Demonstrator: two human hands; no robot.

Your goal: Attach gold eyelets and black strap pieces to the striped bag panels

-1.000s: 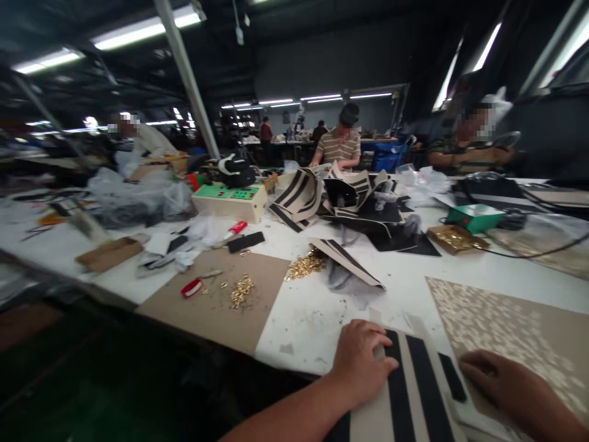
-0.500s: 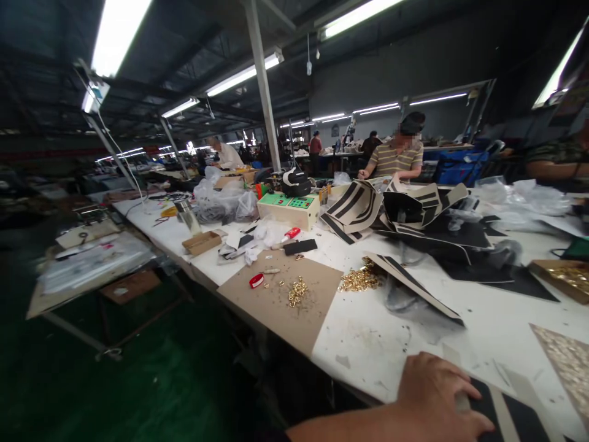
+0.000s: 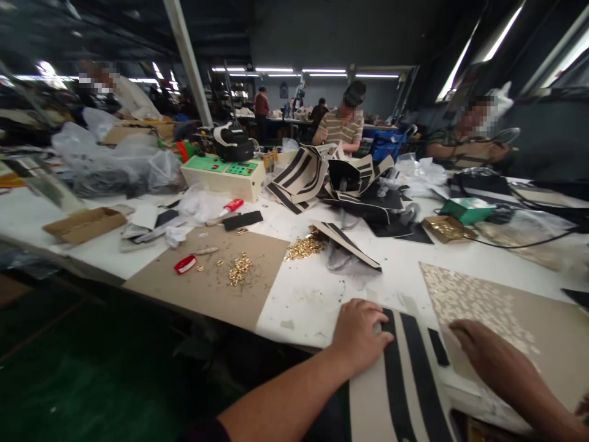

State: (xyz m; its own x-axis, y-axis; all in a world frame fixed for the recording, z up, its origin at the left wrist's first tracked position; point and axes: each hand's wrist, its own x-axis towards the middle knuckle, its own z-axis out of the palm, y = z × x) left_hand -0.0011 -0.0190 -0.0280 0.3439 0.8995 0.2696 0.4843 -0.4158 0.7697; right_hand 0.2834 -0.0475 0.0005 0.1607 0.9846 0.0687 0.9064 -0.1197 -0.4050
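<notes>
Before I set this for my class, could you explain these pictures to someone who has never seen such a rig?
There is no robot here: the hands are a person's own, bare. The view is from a camera worn on that person's head, looking forward and down.

The left hand rests on a flat beige panel with black stripes; whether it grips the panel is hard to tell. The right hand is beside a flat brown sheet scattered with small pale pieces, with nothing visibly held.

On the long white table also lie a heap of small gold-coloured pieces and a cream box with a green control panel. Across it, a person in a striped shirt sits apart.
</notes>
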